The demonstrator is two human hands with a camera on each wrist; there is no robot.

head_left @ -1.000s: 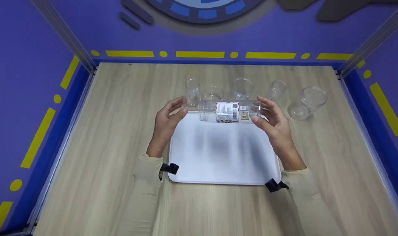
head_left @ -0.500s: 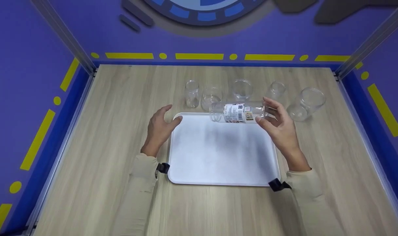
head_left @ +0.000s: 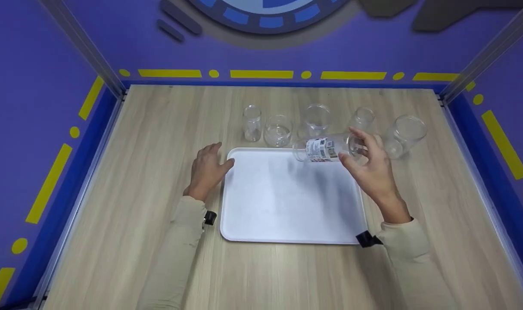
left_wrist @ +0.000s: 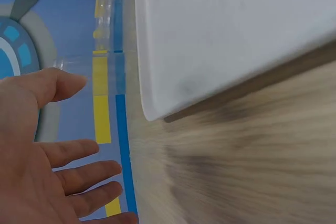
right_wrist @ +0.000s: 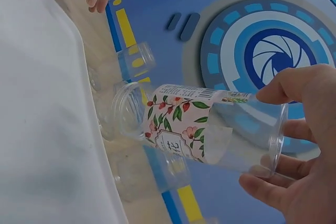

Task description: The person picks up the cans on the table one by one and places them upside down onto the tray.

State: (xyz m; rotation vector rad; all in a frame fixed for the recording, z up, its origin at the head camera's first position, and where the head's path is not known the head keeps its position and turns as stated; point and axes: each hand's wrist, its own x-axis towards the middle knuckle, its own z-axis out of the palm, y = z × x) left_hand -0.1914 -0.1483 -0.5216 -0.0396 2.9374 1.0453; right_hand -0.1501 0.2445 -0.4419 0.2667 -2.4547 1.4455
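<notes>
The right hand (head_left: pixel 373 172) grips a clear jar (head_left: pixel 322 149) by its base end, lying sideways above the far right part of a white tray (head_left: pixel 291 198). In the right wrist view the jar's flowered label (right_wrist: pixel 181 121) shows, and its rim (right_wrist: pixel 125 109) points away from the fingers. Left of the tray's far corner, the left hand (head_left: pixel 206 171) holds nothing; its fingers (left_wrist: pixel 92 174) are spread apart in the left wrist view.
Several clear containers stand behind the tray: a narrow one (head_left: pixel 252 124), a low one (head_left: pixel 278 131), a wide one (head_left: pixel 317 117), a small one (head_left: pixel 364 118) and a large one (head_left: pixel 408 129) at the right. Patterned walls (head_left: pixel 266 51) border the wooden table (head_left: pixel 149 129).
The left hand has moved away from the jar, left and nearer the body. The right hand has carried the jar to the right, its rim end now tilted slightly toward the camera.
</notes>
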